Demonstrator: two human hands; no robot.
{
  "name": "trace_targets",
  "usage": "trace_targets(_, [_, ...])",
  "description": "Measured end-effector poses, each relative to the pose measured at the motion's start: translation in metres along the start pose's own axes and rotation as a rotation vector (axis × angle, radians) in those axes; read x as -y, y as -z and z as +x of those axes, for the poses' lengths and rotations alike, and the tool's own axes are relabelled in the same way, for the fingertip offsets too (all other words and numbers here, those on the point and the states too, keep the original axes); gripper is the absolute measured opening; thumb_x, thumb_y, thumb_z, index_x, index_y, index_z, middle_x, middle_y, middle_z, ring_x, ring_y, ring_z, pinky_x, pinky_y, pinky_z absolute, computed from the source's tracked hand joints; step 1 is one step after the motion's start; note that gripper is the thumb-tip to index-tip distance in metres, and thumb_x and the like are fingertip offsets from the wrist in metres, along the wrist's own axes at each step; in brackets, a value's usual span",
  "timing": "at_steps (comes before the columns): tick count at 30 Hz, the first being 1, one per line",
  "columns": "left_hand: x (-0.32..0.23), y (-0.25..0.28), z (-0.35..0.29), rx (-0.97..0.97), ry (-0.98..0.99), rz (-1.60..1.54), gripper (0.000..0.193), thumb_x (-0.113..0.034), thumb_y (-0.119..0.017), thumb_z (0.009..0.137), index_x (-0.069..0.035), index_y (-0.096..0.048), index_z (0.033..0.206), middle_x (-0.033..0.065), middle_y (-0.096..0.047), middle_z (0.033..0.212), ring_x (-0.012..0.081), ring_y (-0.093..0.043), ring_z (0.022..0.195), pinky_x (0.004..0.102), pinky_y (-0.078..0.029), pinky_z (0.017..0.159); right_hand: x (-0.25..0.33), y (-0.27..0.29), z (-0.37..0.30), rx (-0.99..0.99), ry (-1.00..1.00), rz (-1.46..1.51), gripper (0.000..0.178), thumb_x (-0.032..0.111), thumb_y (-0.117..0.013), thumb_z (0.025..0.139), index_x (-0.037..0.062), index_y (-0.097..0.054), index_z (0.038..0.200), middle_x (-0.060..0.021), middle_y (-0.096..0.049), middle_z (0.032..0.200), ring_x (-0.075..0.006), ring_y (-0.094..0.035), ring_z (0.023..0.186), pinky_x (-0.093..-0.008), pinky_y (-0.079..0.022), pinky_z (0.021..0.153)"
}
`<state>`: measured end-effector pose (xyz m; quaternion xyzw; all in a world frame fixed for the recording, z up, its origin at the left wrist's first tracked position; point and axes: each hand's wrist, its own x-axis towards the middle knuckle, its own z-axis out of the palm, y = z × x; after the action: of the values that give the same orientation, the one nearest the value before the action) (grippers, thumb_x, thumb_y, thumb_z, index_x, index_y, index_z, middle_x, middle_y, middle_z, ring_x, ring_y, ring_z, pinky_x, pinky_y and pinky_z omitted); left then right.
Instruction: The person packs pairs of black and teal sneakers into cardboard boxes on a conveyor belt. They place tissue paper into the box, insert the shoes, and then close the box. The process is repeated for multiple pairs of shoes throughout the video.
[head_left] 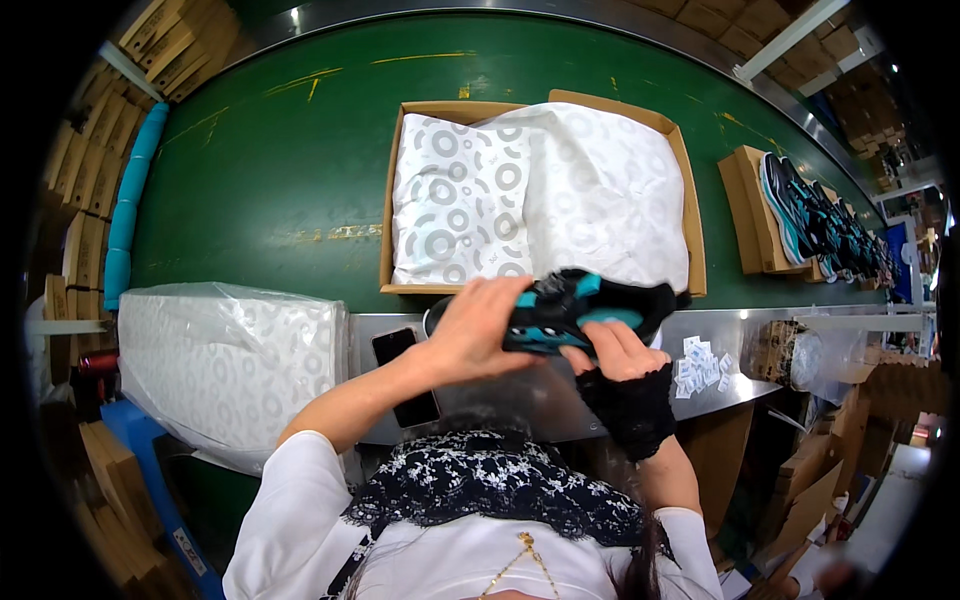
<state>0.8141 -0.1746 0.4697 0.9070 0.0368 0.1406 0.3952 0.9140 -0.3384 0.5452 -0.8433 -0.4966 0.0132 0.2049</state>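
Observation:
A black and teal sports shoe (545,325) is held up in front of me over the metal table edge. My left hand (478,328) grips it around the toe end. The fingers of my right hand (620,352), which wears a black lace cuff, reach into the shoe's opening with the thumb against its side. Just beyond the shoe lies an open cardboard box (388,240) lined with white patterned tissue paper (460,190). The paper bulges on the right half, and what lies under it is hidden.
A plastic-wrapped stack of patterned paper (230,360) sits at left, beside a phone (408,375). Small white packets (700,368) lie on the metal strip (480,400) at right. Boxes with more shoes (785,210) line the green belt (270,180) at far right.

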Motion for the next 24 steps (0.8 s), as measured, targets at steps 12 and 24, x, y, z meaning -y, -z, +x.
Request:
trace_targets(12, [0.064,0.024,0.046,-0.633,0.472,-0.737,0.061,-0.024,-0.076,0.065,0.004,-0.046,0.109,0.0083,-0.057,0.096,0.0128,-0.055,0.084,0.0258,-0.045,0.075,-0.059,-0.057,-0.024,0.191,-0.146,0.484,0.033,0.012,-0.070,0.070,0.0049,-0.058,0.100,-0.0107,-0.058,0.090,-0.0202,-0.059,0.069,-0.0298,-0.048,0.062])
trace_targets(24, [0.102,0.002,0.057,-0.269,0.580,-0.984,0.040,-0.031,-0.044,0.090,0.002,-0.047,0.112,0.0154,-0.055,0.106,0.0253,-0.055,0.097,0.0360,-0.048,0.078,-0.115,-0.132,0.019,-0.431,-0.474,1.034,0.037,0.006,-0.066,0.068,0.0040,-0.048,0.100,-0.0088,-0.054,0.086,-0.0187,-0.055,0.066,-0.0299,-0.047,0.055])
